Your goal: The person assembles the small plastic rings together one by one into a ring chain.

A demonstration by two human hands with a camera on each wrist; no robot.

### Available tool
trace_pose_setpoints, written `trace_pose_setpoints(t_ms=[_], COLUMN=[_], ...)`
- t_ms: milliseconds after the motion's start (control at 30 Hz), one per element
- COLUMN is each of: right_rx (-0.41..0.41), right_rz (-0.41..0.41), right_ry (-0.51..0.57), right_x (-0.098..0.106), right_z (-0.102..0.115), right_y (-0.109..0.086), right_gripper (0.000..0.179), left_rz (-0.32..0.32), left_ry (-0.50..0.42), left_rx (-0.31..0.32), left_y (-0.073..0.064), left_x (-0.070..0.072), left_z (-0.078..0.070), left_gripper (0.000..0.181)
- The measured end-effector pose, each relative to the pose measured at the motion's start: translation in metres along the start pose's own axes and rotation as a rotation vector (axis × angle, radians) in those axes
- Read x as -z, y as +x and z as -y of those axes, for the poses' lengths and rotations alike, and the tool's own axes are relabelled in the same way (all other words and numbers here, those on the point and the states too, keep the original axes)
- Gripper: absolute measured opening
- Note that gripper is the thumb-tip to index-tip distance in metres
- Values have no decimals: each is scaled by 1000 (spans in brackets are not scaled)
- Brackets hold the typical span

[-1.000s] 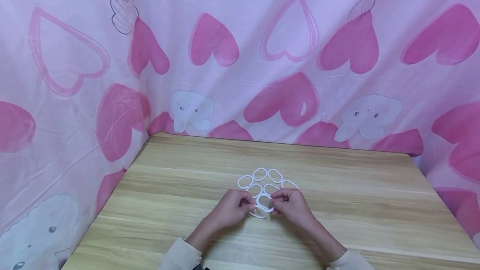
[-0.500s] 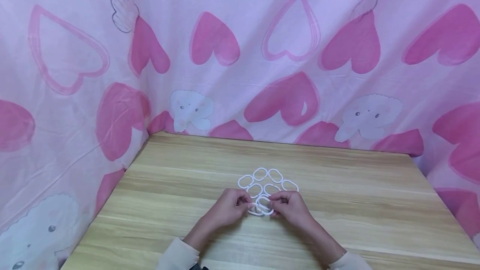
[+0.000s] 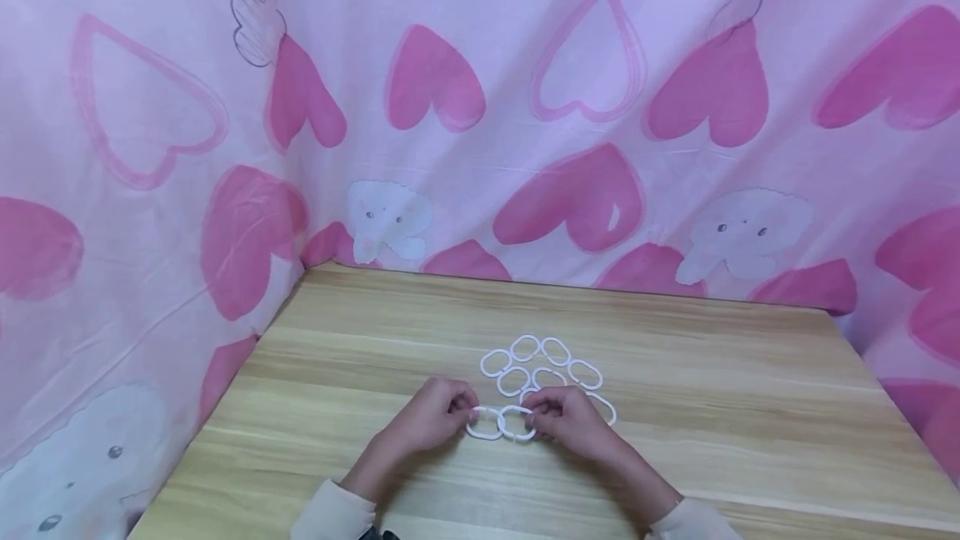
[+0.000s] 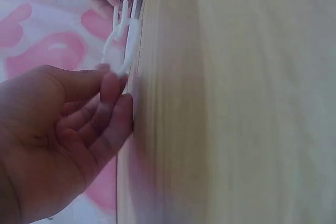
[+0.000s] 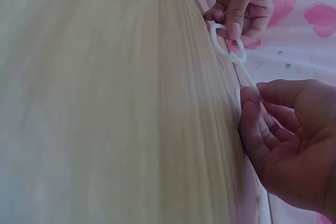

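My left hand [image 3: 435, 415] pinches a white oval plastic chain link [image 3: 484, 437] by its left end, between thumb and fingertips. My right hand [image 3: 567, 421] pinches a second white link [image 3: 517, 438] at its right end. The two links are hooked through each other, held in a short row just over the table. In the left wrist view the left link [image 4: 137, 40] runs from the thumb and finger of my left hand [image 4: 73, 135] towards the other hand. The right wrist view shows my right hand [image 5: 294, 135] with its link [image 5: 249, 81] seen edge-on.
Several more white oval links lie loose in a cluster on the wooden table [image 3: 360, 332], just beyond the hands, such as the one at the top [image 3: 526, 337]. My right hand partly covers those nearest it. A pink heart-patterned cloth [image 3: 450, 182] hangs behind and left of the table.
Both hands have moved left and slightly nearer with the two links, away from the cluster. The links, overlapped before, are now drawn out side by side and joined.
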State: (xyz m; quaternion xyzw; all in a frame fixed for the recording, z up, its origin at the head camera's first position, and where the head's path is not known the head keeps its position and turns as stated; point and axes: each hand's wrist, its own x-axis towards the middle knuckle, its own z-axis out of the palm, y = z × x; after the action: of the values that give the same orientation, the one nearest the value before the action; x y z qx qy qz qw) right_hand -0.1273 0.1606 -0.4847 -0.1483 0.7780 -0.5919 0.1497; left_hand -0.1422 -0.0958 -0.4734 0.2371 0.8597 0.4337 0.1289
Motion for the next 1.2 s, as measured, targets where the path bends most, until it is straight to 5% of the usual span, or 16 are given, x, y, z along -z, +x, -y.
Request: trace_pose_setpoints(t_ms=[433, 567, 800, 1200], right_rx=[1, -13, -28, -50], right_rz=[41, 44, 44, 76], right_ry=[-10, -2, -46, -66], right_x=[-8, -8, -7, -5], right_z=[2, 4, 3, 4], right_y=[6, 6, 8, 11], right_gripper=[23, 23, 20, 17], left_rz=[-39, -59, -1, 45], left_ry=[340, 315, 326, 289], left_rx=[-15, -62, -83, -68], left_y=[-2, 3, 11, 11], left_x=[5, -4, -22, -21], left_z=[-18, -25, -26, -19], left_gripper=[16, 6, 38, 29])
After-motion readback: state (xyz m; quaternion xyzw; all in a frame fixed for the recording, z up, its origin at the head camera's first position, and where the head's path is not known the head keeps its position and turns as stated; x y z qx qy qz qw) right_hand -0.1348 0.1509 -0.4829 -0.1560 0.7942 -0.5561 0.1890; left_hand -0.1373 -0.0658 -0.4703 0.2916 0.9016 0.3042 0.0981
